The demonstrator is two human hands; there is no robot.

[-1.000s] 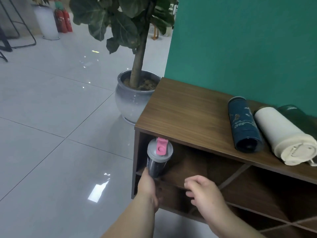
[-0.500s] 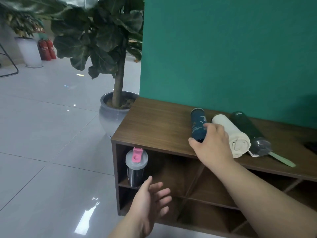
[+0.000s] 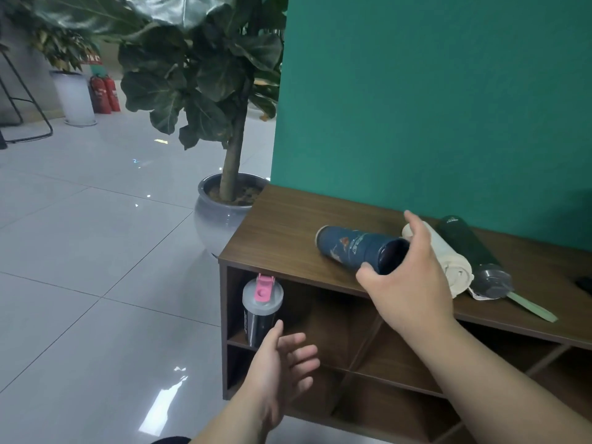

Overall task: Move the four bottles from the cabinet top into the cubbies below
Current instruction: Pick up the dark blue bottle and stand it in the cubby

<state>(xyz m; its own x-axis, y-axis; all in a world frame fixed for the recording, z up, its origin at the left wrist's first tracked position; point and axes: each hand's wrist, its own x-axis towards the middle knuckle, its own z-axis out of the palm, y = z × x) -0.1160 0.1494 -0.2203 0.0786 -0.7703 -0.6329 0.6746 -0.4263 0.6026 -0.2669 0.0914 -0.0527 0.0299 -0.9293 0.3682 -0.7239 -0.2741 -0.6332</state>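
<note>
- I am seeing the left hand (image 3: pixel 282 366) nearest the camera, palm up with fingers spread and holding nothing, hanging in front of the cabinet's (image 3: pixel 288 232) left cubbies.
- The shaker (image 3: pixel 262 312), grey lid with pink cap, is standing upright in the top-left cubby, just behind that hand and apart from it. I am counting it as one bottle of four stowed.
- The right hand (image 3: pixel 413 283) is reaching over the front edge of the cabinet top, fingers curling around the near end of the blue bottle (image 3: pixel 352 248); thumb under, fingers over. I am judging the grip partial, not fully clamped.
- The blue bottle is lying on its side, slewed diagonally, far end pointing left.
- The cream bottle (image 3: pixel 448 261) is lying just beside the hand on the right, with the dark green bottle (image 3: pixel 464 245) against it, its grey cap and a pale green strap (image 3: pixel 531 307) reaching toward the front edge.
- Risk: holding one end only, the blue bottle could be pivoting out of the fingers and rolling off the front edge.
- Risk: the back of the hand is sitting near the cream bottle; nudging it could be setting both neighbours rolling.
- Risk: the cubbies have slanted dividers; a bottle laid in carelessly could slide out.
</note>
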